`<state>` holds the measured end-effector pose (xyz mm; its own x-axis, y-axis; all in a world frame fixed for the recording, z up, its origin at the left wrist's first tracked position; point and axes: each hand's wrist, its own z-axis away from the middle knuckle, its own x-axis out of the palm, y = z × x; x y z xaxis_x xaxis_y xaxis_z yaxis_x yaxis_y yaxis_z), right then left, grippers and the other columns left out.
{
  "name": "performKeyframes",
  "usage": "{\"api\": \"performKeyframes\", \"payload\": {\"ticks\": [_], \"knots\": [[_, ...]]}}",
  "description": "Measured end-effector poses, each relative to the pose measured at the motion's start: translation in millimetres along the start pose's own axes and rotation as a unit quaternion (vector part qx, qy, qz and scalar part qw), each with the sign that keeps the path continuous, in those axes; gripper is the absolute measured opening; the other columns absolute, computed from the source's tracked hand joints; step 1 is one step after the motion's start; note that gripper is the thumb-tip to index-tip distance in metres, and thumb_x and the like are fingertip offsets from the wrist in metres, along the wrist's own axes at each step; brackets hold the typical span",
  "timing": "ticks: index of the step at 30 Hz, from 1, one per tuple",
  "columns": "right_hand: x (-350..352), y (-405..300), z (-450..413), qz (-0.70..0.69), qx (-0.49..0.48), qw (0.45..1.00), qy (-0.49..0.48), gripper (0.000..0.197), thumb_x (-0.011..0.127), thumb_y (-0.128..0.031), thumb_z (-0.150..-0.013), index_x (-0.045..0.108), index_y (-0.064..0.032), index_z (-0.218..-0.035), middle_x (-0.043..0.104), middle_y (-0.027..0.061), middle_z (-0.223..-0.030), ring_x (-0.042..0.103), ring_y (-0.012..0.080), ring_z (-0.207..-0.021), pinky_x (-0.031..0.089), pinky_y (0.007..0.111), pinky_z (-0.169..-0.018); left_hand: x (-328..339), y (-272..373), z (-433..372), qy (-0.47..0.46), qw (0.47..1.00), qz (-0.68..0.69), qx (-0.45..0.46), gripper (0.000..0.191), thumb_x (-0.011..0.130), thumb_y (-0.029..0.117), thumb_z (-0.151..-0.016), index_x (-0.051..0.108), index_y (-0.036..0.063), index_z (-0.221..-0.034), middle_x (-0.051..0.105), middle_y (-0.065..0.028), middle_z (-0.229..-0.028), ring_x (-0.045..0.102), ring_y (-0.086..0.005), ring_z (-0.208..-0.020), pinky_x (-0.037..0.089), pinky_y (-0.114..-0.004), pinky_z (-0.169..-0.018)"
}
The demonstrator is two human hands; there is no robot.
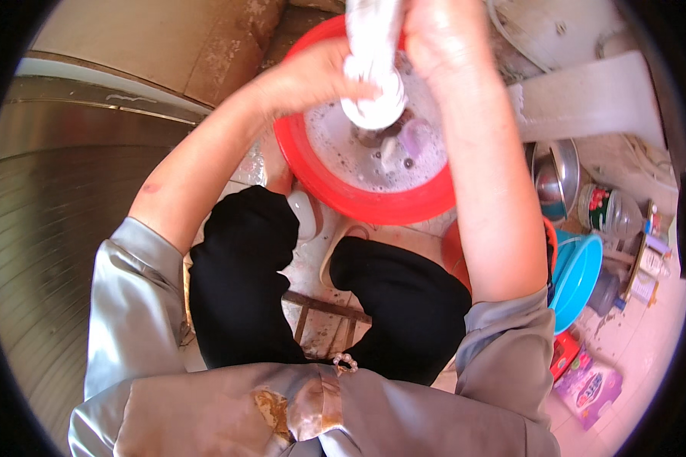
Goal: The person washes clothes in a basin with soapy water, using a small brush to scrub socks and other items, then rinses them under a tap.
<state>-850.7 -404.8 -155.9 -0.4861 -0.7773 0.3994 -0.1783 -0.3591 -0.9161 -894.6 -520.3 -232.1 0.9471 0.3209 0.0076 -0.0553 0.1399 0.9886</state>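
A wet white cloth (374,80), blurred by motion, hangs bunched and twisted over a red plastic basin (343,191). My left hand (326,77) grips its lower part, the thumb lying across the folds. Higher up, my right hand (443,37) is closed against the cloth's upper end; its fingers are partly hidden and cut by the top edge. Foamy grey water (354,165) lies in the basin under both hands. A pale purple piece (414,137), perhaps fabric, shows at the surface beneath the cloth.
Metal bowls (554,177), a clear plastic bottle (611,208) and a blue basin (580,283) stand to the right. A purple packet (591,385) lies on the tiled floor. Ribbed metal panelling (46,240) borders the left. A low wooden frame (326,305) shows between my knees.
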Motion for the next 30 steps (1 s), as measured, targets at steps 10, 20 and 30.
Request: {"api": "performKeyframes", "payload": {"ticks": [10, 20, 30], "knots": [[-197, -15, 37, -0.029, -0.090, 0.952, 0.290, 0.012, 0.041, -0.007, -0.080, 0.048, 0.0012, -0.083, 0.056, 0.0120, -0.071, 0.053, 0.0195, -0.057, 0.046, 0.029, -0.054, 5, -9, 23, 0.030, 0.994, 0.045, -0.097, 0.029, 0.055, 0.023, -0.078, 0.053, 0.0018, -0.098, 0.058, -0.0044, -0.083, 0.055, -0.0108, -0.074, 0.047, -0.021, -0.066], [-146, -12, 64, 0.038, -0.127, 0.905, 0.404, 0.015, 0.041, -0.005, -0.080, 0.049, 0.0061, -0.086, 0.055, 0.0158, -0.076, 0.056, 0.0229, -0.061, 0.048, 0.033, -0.055, 22, -90, 24, 0.441, 0.814, 0.362, -0.111, 0.016, 0.041, 0.010, -0.083, 0.045, -0.0015, -0.094, 0.056, -0.0120, -0.071, 0.056, -0.0199, -0.060, 0.048, -0.031, -0.058], [-201, 28, 126, 0.401, 0.191, 0.895, 0.040, 0.025, 0.050, -0.014, -0.076, 0.052, -0.0079, -0.101, 0.056, 0.0027, -0.091, 0.051, 0.0099, -0.080, 0.040, 0.024, -0.066, 207, -181, 122, 0.235, 0.927, -0.074, -0.283, 0.020, 0.048, 0.017, -0.076, 0.057, 0.0044, -0.089, 0.059, -0.0147, -0.080, 0.056, -0.0275, -0.081, 0.042, -0.034, -0.075]]}}
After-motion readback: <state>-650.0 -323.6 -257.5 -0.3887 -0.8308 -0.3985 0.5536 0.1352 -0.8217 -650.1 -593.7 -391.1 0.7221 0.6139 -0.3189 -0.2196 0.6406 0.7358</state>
